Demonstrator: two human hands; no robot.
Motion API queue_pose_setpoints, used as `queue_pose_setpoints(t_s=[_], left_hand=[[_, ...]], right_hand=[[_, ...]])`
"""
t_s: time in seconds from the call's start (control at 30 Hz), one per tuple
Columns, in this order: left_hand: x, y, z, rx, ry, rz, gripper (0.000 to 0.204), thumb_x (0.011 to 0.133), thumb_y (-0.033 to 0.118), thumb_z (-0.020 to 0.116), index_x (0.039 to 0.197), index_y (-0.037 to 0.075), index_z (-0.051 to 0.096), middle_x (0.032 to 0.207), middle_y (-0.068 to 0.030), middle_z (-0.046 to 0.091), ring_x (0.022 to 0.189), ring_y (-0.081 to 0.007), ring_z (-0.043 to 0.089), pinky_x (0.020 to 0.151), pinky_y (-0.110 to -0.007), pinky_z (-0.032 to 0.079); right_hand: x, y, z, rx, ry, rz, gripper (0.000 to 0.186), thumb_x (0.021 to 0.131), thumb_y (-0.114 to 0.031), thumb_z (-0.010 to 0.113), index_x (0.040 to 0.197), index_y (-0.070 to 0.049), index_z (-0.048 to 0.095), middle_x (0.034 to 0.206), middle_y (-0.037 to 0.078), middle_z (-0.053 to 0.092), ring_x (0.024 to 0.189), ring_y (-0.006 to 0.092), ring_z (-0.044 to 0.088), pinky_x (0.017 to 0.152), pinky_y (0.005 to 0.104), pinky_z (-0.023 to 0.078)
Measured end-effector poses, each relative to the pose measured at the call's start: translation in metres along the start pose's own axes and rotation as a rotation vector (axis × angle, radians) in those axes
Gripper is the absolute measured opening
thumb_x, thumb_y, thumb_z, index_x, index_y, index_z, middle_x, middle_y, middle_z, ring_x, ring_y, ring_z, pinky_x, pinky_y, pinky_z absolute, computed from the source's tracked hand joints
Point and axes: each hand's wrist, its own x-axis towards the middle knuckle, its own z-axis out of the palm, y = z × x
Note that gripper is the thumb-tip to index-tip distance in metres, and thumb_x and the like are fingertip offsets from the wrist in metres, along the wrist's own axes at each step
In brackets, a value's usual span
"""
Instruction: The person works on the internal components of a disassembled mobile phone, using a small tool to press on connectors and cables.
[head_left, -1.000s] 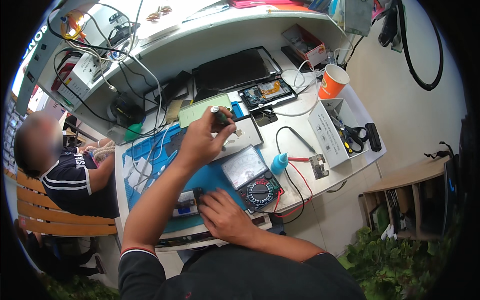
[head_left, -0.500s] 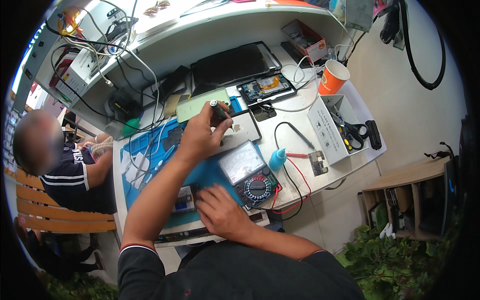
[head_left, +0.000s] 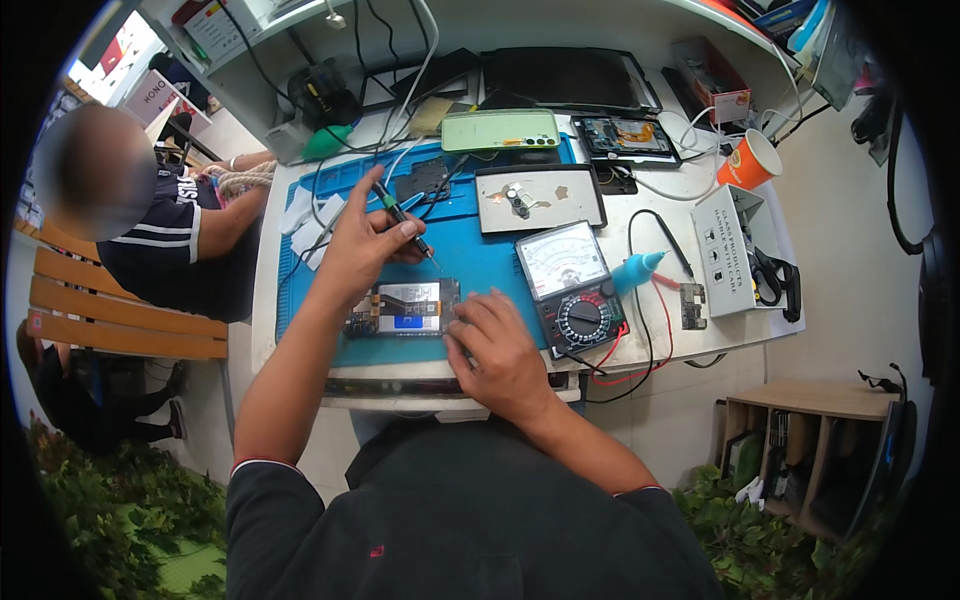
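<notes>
My left hand (head_left: 362, 242) grips a thin screwdriver (head_left: 402, 214) with a dark and green handle, its tip pointing down and right, just above an opened phone (head_left: 410, 310). The phone lies on a blue mat (head_left: 480, 262), its battery and inner parts bare. At the phone's right end my right hand (head_left: 503, 357) rests with bent fingers on its edge. Beyond the phone sits a pale, dark-edged panel (head_left: 573, 200) carrying small metal parts. An analog multimeter (head_left: 568, 265) stands beside my right hand.
Right of the multimeter are a blue squeeze bottle (head_left: 634, 272), test leads and a small circuit board (head_left: 692, 306). A white box (head_left: 722, 250) with scissors and an orange cup (head_left: 750, 160) stand farther right. A green phone cover (head_left: 500, 131) lies behind. A person (head_left: 150, 205) sits at left.
The view has shifted. My left hand has brought the screwdriver from over the pale panel back to the opened phone. My right hand stays at the phone's right end.
</notes>
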Motion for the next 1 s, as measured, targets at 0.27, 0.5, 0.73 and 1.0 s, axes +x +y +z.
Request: queue_pose_setpoints(t_s=[0.27,0.5,0.73,1.0], left_hand=[[-0.016,-0.006,0.006,-0.045,-0.061,-0.05,0.101,0.11,0.012,0.08,0.185,0.013,0.013,0.123,-0.0207,0.077,0.105,-0.0319,0.086,0.088,-0.041,0.073],[-0.007,-0.004,0.01,-0.03,-0.057,-0.062,0.102,0.11,0.011,0.079,0.185,0.012,0.011,0.121,-0.0204,0.077,0.1,-0.0316,0.086,0.084,-0.041,0.074],[0.003,-0.007,0.016,-0.012,-0.086,-0.066,0.103,0.11,0.013,0.081,0.185,0.012,0.01,0.119,-0.0194,0.077,0.093,-0.0315,0.085,0.079,-0.042,0.075],[0.0,-0.005,0.019,-0.024,-0.06,-0.082,0.104,0.109,0.014,0.082,0.184,0.01,0.01,0.118,-0.019,0.077,0.092,-0.0316,0.086,0.078,-0.042,0.075]], right_hand=[[0.0,-0.001,-0.001,-0.008,-0.006,0.005,0.016,0.094,-0.004,0.085,0.104,0.002,0.074,0.124,0.019,0.074,0.129,0.0412,0.071,0.12,0.0633,0.054],[0.005,-0.006,-0.005,-0.097,-0.107,-0.009,0.029,0.096,-0.005,0.081,0.124,0.0,0.077,0.137,0.017,0.074,0.132,0.0386,0.067,0.122,0.0618,0.052],[0.003,-0.003,-0.003,-0.099,-0.104,-0.019,0.032,0.095,-0.005,0.082,0.127,0.0,0.079,0.138,0.016,0.073,0.132,0.0378,0.067,0.122,0.0619,0.052],[0.004,-0.004,-0.004,-0.1,-0.114,-0.007,0.028,0.096,-0.006,0.082,0.123,0.0,0.079,0.137,0.016,0.074,0.133,0.0376,0.067,0.122,0.0618,0.052]])
